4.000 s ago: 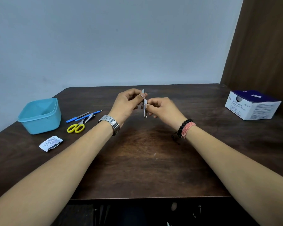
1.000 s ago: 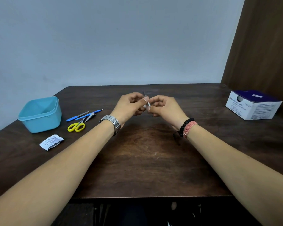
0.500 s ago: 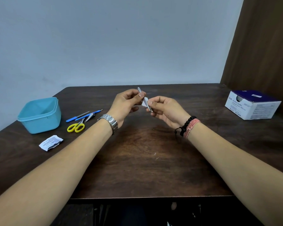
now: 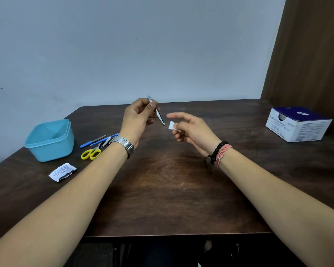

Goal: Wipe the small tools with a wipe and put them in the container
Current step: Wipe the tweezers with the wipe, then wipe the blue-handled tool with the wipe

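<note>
Seen from a head camera, looking down over two bare forearms onto a dark wooden worktop [image 4: 162, 199]. Left hand [image 4: 138, 117], steel watch [image 4: 123, 145] on the wrist, raised above the worktop centre, thumb and fingers [image 4: 153, 104] pinched on slim metal tweezers [image 4: 157, 111], tilted, lower tip aimed toward 4 o'clock. Right hand [image 4: 191, 130], bead and cord bracelets [image 4: 219, 153] on the wrist, just beside at 3 o'clock of the left, pinching a small white wipe [image 4: 172, 125] between thumb and curled lower fingers, index finger stretched out straight. Wipe and tweezer tip close together but apart, with a narrow gap.

At 9 o'clock on the worktop, an open turquoise container [image 4: 50, 140], nothing visible inside. Just beside it toward 3 o'clock, a cluster of small tools: yellow-handled scissors [image 4: 92, 153], blue-handled tools [image 4: 99, 140], a nail clipper [image 4: 106, 141]. Near the container at 5 o'clock, a torn white wipe packet [image 4: 62, 172]. Far off at 2 o'clock, a blue and white box of alcohol swabs [image 4: 297, 124].
</note>
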A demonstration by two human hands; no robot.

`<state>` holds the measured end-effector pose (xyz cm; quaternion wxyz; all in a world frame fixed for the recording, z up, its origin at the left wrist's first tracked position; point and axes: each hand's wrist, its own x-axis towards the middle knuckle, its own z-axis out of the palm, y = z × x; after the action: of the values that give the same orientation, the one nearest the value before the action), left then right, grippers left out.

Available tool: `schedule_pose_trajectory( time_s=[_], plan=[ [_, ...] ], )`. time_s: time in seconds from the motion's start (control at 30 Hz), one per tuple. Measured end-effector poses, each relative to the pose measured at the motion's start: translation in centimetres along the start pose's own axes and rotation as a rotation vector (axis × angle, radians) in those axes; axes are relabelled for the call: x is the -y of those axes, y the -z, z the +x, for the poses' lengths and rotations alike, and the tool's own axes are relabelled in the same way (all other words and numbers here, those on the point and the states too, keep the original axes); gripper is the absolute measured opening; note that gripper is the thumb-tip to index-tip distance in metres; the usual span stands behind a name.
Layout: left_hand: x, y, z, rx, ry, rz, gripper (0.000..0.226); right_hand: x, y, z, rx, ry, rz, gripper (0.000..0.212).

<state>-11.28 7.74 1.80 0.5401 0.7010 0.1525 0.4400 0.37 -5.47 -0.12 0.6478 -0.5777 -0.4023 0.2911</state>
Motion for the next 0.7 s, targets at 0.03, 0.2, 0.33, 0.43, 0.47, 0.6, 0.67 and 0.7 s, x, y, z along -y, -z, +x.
schedule_pose_trajectory(
  time_s=[0.03, 0.2, 0.33, 0.43, 0.47, 0.6, 0.67, 0.7],
  plan=[
    [0.0, 0.1, 0.0, 0.005, -0.019, 0.041, 0.012, 0.0, 0.0, -0.1, 0.006, 0.006, -0.012, 0.031],
    [-0.6, 1.9, 0.0, -0.024, -0.059, 0.159, 0.010, -0.2, -0.4, -0.3, 0.030, 0.006, -0.014, 0.012],
    [-1.7, 5.0, -0.4, -0.017, -0.083, 0.258, 0.009, -0.4, -0.6, -0.3, 0.048, 0.026, -0.001, 0.000],
    [-2.9, 8.3, 0.0, -0.083, -0.087, 0.325, 0.007, -0.7, -0.8, -0.2, 0.000, 0.049, -0.053, 0.009],
    [-3.3, 9.6, 0.3, -0.113, -0.082, 0.354, 0.006, -0.8, -0.8, -0.1, -0.025, 0.059, -0.085, 0.010],
    [-4.4, 15.1, 1.3, -0.249, -0.021, 0.539, 0.011, -0.6, -0.8, 0.0, -0.048, 0.103, -0.142, 0.014],
    [-4.4, 18.0, 1.5, -0.324, 0.022, 0.752, 0.014, -0.7, -0.9, -0.1, -0.030, 0.109, -0.144, 0.012],
    [-4.3, 19.3, 1.5, -0.347, 0.048, 0.901, 0.015, -0.7, -1.0, -0.2, -0.017, 0.109, -0.146, 0.010]
  ],
)
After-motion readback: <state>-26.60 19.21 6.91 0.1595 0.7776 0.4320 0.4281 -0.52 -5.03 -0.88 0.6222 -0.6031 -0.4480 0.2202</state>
